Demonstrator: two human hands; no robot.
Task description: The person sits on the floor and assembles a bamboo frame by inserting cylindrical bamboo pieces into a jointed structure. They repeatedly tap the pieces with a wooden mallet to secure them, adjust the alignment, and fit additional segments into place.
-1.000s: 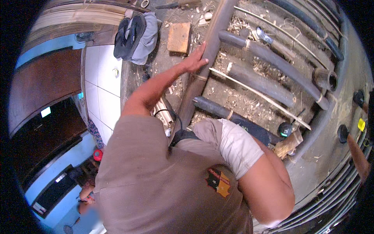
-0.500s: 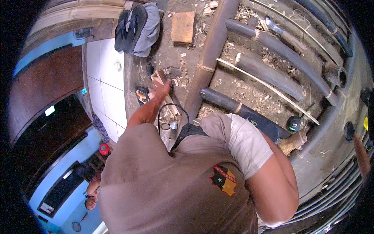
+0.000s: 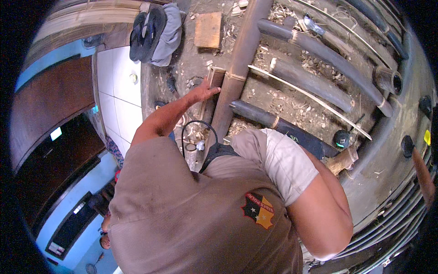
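Observation:
My left arm reaches forward from the left. My left hand (image 3: 203, 92) is closed on a split bamboo piece (image 3: 217, 76) near its far end, with the thumb lying across it. This piece has a pale, open, channel-like end and lies along the left side of a thick dark bamboo pole (image 3: 236, 64). Below the wrist, an upright bamboo tube (image 3: 190, 148) stands near my body beside a thin black loop (image 3: 199, 121). My right hand is not in view; a bent bare leg in pale shorts shows at the right.
Several dark bamboo lengths (image 3: 315, 75) lie on the shaving-strewn ground to the right, with a thin pale strip (image 3: 310, 102) across. A wooden block (image 3: 208, 30) and dark sandals (image 3: 148, 34) on grey cloth lie ahead. Another person (image 3: 105, 241) is at lower left.
My left hand has moved right, bringing the bamboo piece against the thick pole and turning it so its dark side shows. My forearm now mostly covers the orange-and-black tool on the ground.

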